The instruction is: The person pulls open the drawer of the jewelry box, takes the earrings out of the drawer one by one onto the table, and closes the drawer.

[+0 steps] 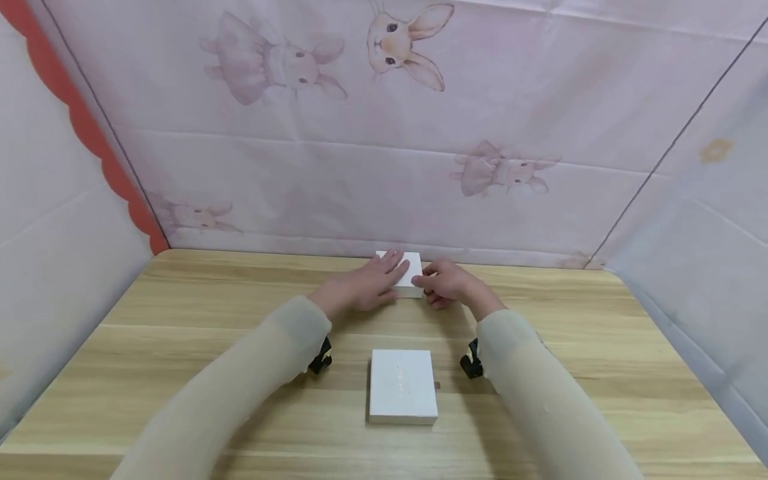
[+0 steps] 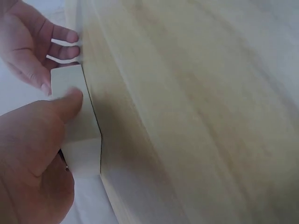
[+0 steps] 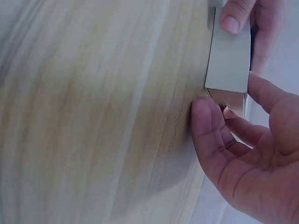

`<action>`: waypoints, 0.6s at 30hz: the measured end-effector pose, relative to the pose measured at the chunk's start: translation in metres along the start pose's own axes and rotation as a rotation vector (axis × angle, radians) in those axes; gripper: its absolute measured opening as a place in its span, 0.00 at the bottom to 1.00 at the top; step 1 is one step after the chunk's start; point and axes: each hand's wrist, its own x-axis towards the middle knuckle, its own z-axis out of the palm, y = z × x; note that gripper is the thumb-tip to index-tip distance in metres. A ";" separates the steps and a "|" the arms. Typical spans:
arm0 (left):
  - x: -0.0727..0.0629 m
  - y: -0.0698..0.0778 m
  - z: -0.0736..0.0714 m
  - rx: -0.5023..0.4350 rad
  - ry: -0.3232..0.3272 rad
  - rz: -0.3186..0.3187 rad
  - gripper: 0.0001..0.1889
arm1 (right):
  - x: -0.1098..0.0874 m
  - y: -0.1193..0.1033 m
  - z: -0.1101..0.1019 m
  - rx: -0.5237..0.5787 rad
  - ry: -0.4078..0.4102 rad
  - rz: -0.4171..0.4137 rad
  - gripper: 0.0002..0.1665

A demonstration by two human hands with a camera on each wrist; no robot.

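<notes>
Near the table's back edge lies a small white box (image 1: pixel 411 270), seen as a pale long side (image 3: pixel 229 58) in the right wrist view. My left hand (image 1: pixel 373 283) holds it, fingers over the top and the thumb (image 2: pixel 74 100) against the front side. At the box's right end is my right hand (image 1: pixel 449 283), fingers curled around a small tab (image 3: pixel 227 111) there. Its thumb touches the box's upper edge. Part of the tab is hidden by the fingers. A second white box (image 1: pixel 403 385) with faint gold lettering lies flat closer to me, between my forearms.
A small brown tab (image 1: pixel 437 385) sticks out from the nearer box's right side. The wood-grain table (image 1: pixel 198 333) meets a pink rabbit-print cloth (image 1: pixel 360 180) just behind the far box. Pale cloth walls stand at both sides.
</notes>
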 end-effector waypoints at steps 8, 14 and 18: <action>-0.005 0.000 0.001 0.027 0.001 0.020 0.36 | -0.003 -0.001 0.001 0.004 -0.001 0.036 0.19; -0.009 0.006 0.000 0.039 0.009 0.032 0.36 | -0.006 0.002 0.001 -0.002 0.000 0.039 0.16; -0.011 0.010 0.001 0.056 0.016 0.047 0.36 | -0.011 0.004 0.002 -0.023 -0.001 0.043 0.16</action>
